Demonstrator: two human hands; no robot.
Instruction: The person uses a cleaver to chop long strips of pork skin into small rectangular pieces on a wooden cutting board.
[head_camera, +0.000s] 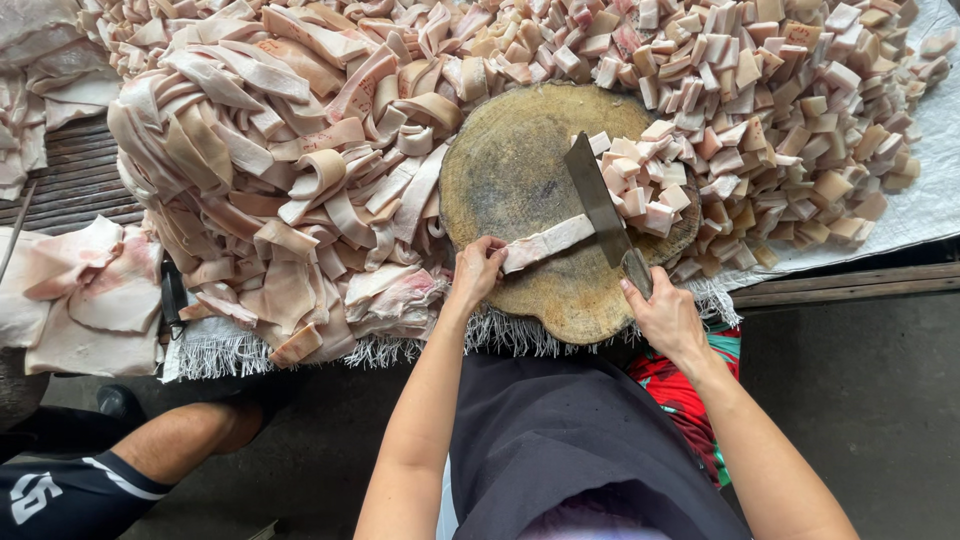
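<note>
A round wooden chopping block (520, 170) sits on the table. Across it lies a long strip of pale pork skin (548, 241). My left hand (477, 268) pins the strip's left end with its fingers. My right hand (664, 315) grips the handle of a heavy cleaver (597, 198), whose blade rests across the strip's right end. Cut cubes of skin (650, 180) are heaped on the block's right side, just past the blade.
A big heap of uncut strips (280, 170) lies left of the block, and a wide pile of cut cubes (800, 110) on white sacking to the right. Flat slabs (90, 290) lie far left. Another person's leg (170, 440) is at bottom left.
</note>
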